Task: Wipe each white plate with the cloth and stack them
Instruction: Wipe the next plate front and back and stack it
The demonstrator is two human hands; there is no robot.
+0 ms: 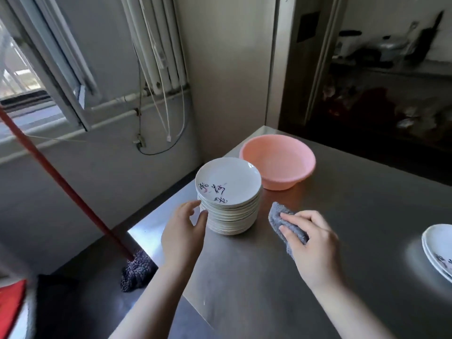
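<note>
— Which step would you say this is?

— Between plates, I think. The left hand is at the near-left side of the tall stack of white plates, fingers loosely spread and slightly curved toward the rims, thumb near the middle of the stack — it looks about to touch, but I can't tell that it grips anything. The right hand holds the grey cloth bunched under curled fingers, pressed on the table just right of the stack.

— And the other plates?

— Two or so plates sit well off to the right of the right hand, at the picture's edge. Which pile is the wiped one I can't tell.

— So the next move?

— Probably lifting the top plate — the left fingers need to get under one rim only, without nudging the stack toward the pink basin beyond it. Then the cloth comes across.
</note>
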